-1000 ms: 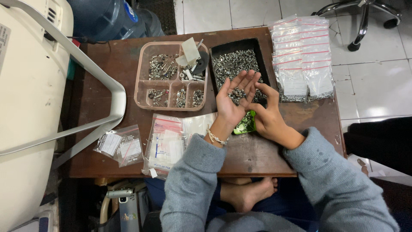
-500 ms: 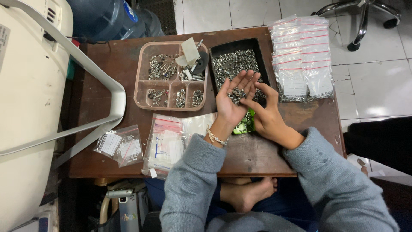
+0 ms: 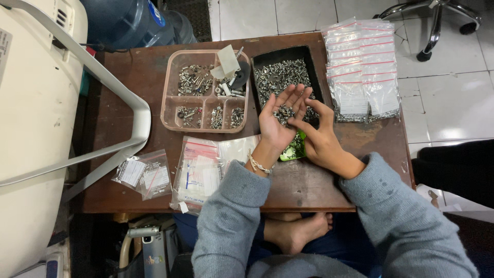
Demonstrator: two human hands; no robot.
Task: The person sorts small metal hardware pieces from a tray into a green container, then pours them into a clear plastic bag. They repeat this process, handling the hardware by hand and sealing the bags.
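My left hand (image 3: 277,123) is held palm up over the near end of a black tray (image 3: 314,57), cupping a small heap of silver screws (image 3: 283,113). My right hand (image 3: 320,139) lies beside it, its fingertips reaching into that heap on the left palm. The black tray is filled with many more small silver screws (image 3: 280,74). Under the hands a small green container (image 3: 295,148) with screws in it shows partly.
A pink compartment box (image 3: 170,103) with sorted screws and small parts sits left of the tray. Rows of filled zip bags (image 3: 363,67) lie at the right, empty zip bags (image 3: 203,167) and two more (image 3: 144,174) near the front edge. A white machine (image 3: 36,118) stands left.
My right fingertips have moved slightly left onto the screws in my left palm. Everything else stays put.
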